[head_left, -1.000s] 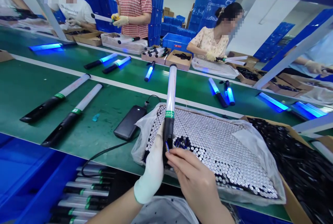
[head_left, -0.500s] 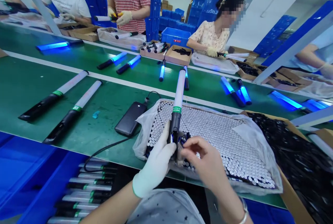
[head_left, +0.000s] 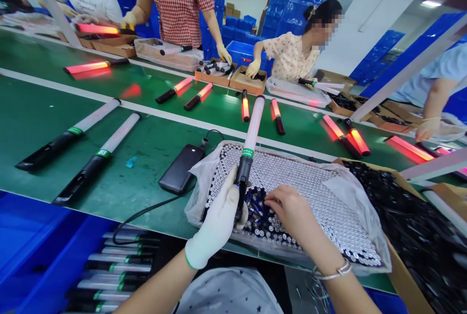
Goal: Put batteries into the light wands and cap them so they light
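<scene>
My left hand point(head_left: 219, 216), in a white glove, is wrapped round the black handle of a light stick point(head_left: 253, 129). The stick's whitish tube points up and away from me, with a green band where it meets the handle. Beneath it stands a plastic-lined tray point(head_left: 196, 202) packed with upright small batteries point(head_left: 310, 197). My bare right hand point(head_left: 290, 209) has its fingertips pinched together at a patch of loose blue batteries point(head_left: 257, 204) lying on their sides. Whatever is between those fingertips is hidden.
Two unlit light sticks point(head_left: 87, 168) lie at left, near a black power bank point(head_left: 181, 168) with a cable. A box of black parts point(head_left: 412, 216) is at right. Red-lit sticks point(head_left: 175, 90) lie on the green belt point(head_left: 219, 109); co-workers reach in across it.
My right hand has moved from the light stick's handle to the loose batteries. The left hand keeps hold of the stick. Lit sticks on the belt turned from blue to red and shifted right.
</scene>
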The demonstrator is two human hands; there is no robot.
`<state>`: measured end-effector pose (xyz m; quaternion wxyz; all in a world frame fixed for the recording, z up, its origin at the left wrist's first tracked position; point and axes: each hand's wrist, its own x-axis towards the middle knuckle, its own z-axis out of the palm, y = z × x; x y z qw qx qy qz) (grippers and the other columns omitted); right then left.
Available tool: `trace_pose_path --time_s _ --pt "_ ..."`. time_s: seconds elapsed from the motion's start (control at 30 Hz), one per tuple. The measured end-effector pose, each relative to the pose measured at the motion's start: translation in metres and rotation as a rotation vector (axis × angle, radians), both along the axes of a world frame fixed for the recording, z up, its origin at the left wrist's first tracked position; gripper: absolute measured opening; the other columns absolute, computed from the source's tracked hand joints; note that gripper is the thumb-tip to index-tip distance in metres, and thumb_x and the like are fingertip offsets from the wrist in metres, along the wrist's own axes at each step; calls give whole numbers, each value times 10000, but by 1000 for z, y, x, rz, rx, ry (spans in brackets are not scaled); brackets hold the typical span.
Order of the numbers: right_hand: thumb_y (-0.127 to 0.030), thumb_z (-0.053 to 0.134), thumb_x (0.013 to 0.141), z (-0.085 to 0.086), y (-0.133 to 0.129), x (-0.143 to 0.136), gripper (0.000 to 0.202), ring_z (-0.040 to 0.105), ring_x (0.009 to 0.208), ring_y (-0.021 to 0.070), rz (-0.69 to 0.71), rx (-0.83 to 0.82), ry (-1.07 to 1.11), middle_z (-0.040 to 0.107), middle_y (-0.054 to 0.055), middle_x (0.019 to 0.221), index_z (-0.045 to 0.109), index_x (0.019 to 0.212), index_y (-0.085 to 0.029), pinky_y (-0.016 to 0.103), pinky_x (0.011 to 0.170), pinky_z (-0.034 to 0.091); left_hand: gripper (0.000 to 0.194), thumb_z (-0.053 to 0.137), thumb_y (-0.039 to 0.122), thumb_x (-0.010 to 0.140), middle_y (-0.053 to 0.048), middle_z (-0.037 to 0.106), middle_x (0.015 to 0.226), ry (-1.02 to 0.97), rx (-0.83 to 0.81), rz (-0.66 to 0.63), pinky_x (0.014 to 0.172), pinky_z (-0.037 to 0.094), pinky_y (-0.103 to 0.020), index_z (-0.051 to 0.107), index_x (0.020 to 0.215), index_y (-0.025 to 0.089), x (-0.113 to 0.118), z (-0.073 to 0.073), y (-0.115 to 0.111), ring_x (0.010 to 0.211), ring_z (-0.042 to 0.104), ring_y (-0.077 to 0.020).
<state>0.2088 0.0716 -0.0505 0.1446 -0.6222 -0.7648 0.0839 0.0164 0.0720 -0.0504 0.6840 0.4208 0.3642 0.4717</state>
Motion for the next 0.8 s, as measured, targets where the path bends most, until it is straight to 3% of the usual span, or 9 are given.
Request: trace_pose_path --time_s 0.1,0.2,0.37,0.47,0.53,0.63,0.73,0.8 --pt "-141 636 869 1 -3 2 101 620 864 234 10 -16 -31 670 78 885 727 911 -152 386 786 526 704 416 582 928 -3 565 598 111 65 11 468 445 -259 283 1515 217 -2 -1 2 470 482 -144" --pt "-162 669 846 6 -4 -1 171 618 904 260 32 -61 -151 657 77 927 738 1000 -184 419 777 524 686 431 590 918 -51 645 743 202 134 50 604 519 -290 347 1491 220 -4 -4 4 605 585 -170" --pt "-180 717 805 13 2 -10 95 609 917 283 68 -95 -328 663 58 859 770 868 -227 413 728 493 630 357 560 955 -58 684 897 305 193 41 844 534 -358 303 1507 261 -4 -8 3 763 653 -187" --pt "-222 753 781 6 6 -13 96 605 908 276 88 -46 -323 654 59 862 766 876 -225 392 707 472 583 339 520 975 -82 646 1169 362 262 73 1106 367 -386 335 1494 255 -6 -8 3 1114 598 -206" --pt "-227 761 769 0 6 -14 92 595 892 272 80 -7 -286 642 56 848 762 860 -221 387 702 459 569 333 499 983 -72 507 1404 385 301 84 1198 191 -363 333 1494 250 -6 -8 3 1361 391 -199" --pt "-172 720 778 -1 3 -15 50 575 869 261 18 53 -143 620 56 831 747 808 -201 396 728 444 573 315 481 992 -40 332 1548 408 312 70 1213 113 -342 278 1513 247 -7 -9 3 1457 199 -171" --pt "-204 686 795 10 -4 -22 39 560 835 215 -75 74 273 608 49 875 723 807 -212 362 745 446 577 316 470 994 -48 301 1565 416 324 69 1211 124 -347 268 1517 230 -7 -11 2 1462 185 -181" --pt "-274 676 798 18 -7 -31 60 535 748 175 -126 45 564 595 39 889 706 810 -223 317 673 439 571 304 455 1001 -51 281 1574 415 333 74 1210 126 -343 259 1520 222 -6 -12 1 1462 181 -184"
